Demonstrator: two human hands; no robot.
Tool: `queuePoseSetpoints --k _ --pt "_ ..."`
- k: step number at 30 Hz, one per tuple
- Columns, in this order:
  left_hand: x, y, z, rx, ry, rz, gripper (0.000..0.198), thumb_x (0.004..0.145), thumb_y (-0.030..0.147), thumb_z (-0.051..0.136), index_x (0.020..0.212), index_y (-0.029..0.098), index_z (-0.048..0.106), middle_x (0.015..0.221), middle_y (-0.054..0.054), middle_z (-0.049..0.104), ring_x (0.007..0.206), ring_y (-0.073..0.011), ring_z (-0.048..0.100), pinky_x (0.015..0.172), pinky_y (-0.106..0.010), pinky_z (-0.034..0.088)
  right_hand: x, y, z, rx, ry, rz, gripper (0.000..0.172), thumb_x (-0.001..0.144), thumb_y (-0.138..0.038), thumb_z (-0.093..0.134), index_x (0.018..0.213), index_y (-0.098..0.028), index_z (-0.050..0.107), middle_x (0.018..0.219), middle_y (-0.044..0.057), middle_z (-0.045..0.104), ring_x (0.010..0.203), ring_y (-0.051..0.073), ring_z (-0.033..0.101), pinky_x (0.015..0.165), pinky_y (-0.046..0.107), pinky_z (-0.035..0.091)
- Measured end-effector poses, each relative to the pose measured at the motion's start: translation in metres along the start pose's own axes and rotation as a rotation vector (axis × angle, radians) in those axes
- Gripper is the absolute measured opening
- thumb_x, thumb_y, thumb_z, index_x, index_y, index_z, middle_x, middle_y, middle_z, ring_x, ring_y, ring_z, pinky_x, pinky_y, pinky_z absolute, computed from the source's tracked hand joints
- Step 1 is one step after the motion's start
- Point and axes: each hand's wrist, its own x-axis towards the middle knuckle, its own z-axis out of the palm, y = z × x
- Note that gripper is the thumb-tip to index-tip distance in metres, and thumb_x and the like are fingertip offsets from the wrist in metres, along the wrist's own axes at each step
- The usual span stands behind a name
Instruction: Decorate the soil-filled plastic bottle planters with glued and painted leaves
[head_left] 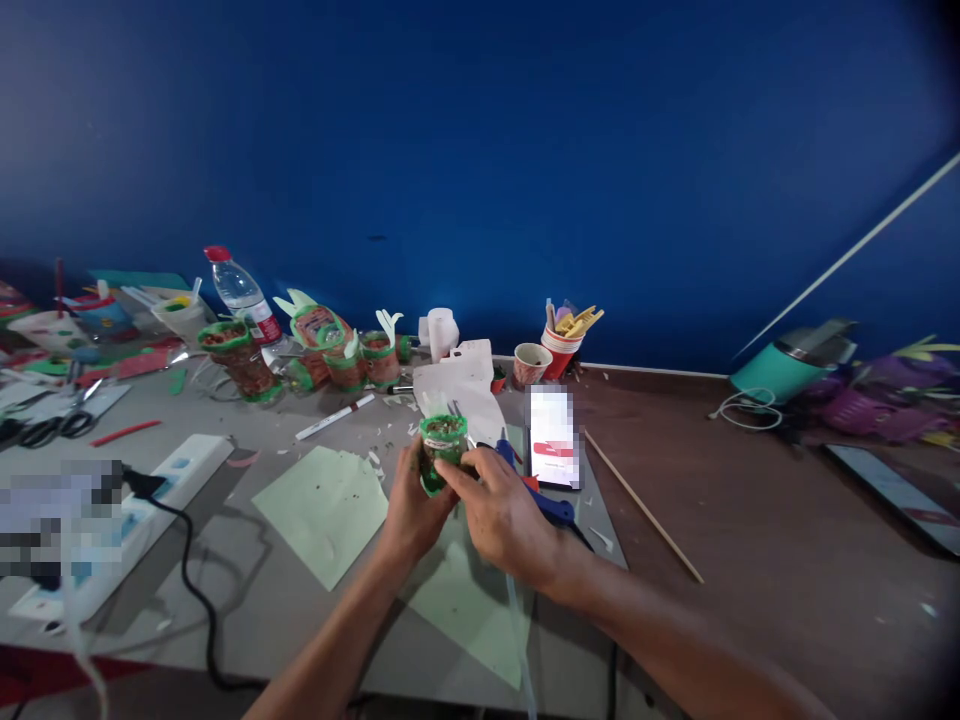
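Observation:
My left hand (411, 512) is closed around a small green-rimmed pot (444, 430) with brown, crumbly filling at its top. The fingers of my right hand (504, 510) press against the pot's near side, the index finger stretched across it. What may lie beneath those fingertips is hidden. Behind and right of the right hand lies a blue glue gun (556, 508), partly covered by it. Pale green paper (326, 515) lies left of my hands, and another green sheet (480, 610) lies beneath them.
A phone (553, 440) and a wooden stick (643, 505) lie to the right. Similar green-trimmed pots (346, 372), a bottle (244, 300) and paper cups (562, 352) line the blue wall. A power strip (169, 500) with black cable, scissors (60, 428) and a marker (335, 417) are leftward.

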Motion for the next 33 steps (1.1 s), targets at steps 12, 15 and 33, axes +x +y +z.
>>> queuePoseSetpoints --k 12,15,33 --pt "-0.002 0.0 0.0 -0.054 0.04 -0.073 0.057 0.059 0.019 0.08 0.113 0.02 0.062 0.103 -0.006 0.062 0.099 -0.0235 0.054 0.088 -0.031 0.04 0.0 0.0 -0.001 0.007 -0.017 -0.012 0.042 0.086 -0.005 0.038 0.125 -0.009 0.055 0.095 0.016 0.057 0.087 0.025 0.055 0.08 0.04 0.052" --pt "0.001 0.003 -0.001 -0.161 -0.041 -0.142 0.049 0.065 0.027 0.078 0.11 0.018 0.06 0.099 -0.006 0.064 0.092 -0.0222 0.057 0.084 -0.031 0.043 0.002 0.002 -0.007 0.222 0.065 0.068 0.038 0.087 -0.008 0.041 0.12 -0.014 0.057 0.101 0.014 0.057 0.093 0.023 0.057 0.082 0.036 0.05" --pt "0.004 0.008 -0.001 -0.55 -0.175 -0.172 0.039 0.07 0.03 0.074 0.105 0.016 0.063 0.104 -0.008 0.066 0.104 -0.0255 0.057 0.093 -0.034 0.043 0.007 0.013 -0.005 0.434 0.232 0.279 0.038 0.085 -0.008 0.043 0.116 -0.021 0.061 0.101 0.009 0.057 0.096 0.02 0.057 0.085 0.034 0.048"
